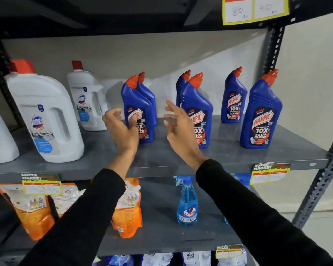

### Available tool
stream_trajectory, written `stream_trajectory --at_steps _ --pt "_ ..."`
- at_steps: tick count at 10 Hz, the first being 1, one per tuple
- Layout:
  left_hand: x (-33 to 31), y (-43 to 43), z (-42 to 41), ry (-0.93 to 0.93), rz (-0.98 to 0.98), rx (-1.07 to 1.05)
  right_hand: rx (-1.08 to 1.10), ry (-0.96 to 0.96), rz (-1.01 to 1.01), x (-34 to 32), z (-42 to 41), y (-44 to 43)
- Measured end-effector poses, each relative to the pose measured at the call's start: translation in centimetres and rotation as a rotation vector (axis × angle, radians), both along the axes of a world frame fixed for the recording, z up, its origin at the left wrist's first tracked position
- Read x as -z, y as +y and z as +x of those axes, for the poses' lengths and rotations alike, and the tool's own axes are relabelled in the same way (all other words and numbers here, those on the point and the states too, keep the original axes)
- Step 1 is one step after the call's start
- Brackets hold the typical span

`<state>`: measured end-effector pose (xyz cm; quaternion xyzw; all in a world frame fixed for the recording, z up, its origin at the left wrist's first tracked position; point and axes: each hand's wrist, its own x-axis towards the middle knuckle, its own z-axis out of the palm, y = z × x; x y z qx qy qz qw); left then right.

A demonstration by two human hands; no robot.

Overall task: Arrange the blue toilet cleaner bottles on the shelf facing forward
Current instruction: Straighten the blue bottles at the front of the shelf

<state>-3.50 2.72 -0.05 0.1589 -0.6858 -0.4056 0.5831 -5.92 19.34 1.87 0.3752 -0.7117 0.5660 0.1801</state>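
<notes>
- My left hand hovers with a loose, empty grip before one blue bottle.
- My right hand is spread, empty, beside another bottle on the shelf.

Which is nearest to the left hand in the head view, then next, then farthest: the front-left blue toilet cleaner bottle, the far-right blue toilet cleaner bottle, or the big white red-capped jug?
From the left hand:
1. Front-left blue toilet cleaner bottle, just right of the hand, partly behind it.
2. Big white red-capped jug, to the left on the same shelf.
3. Far-right blue toilet cleaner bottle, at the shelf's right end.
</notes>
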Motion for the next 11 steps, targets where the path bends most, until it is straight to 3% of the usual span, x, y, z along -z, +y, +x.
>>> stream_trajectory --at_steps 2,8,11 --pt "1.1 -3.4 0.0 -0.39 0.255 0.258 -0.038 -0.494 0.248 2.4 -3.4 -7.3" --pt "0.8 -3.1 3.3 -0.476 0.147 0.3 0.304 -0.373 0.466 2.8 -0.6 -7.2" --pt "0.7 -2.1 5.5 -0.493 0.127 0.315 0.261 -0.369 0.429 3.0 1.5 -6.3"
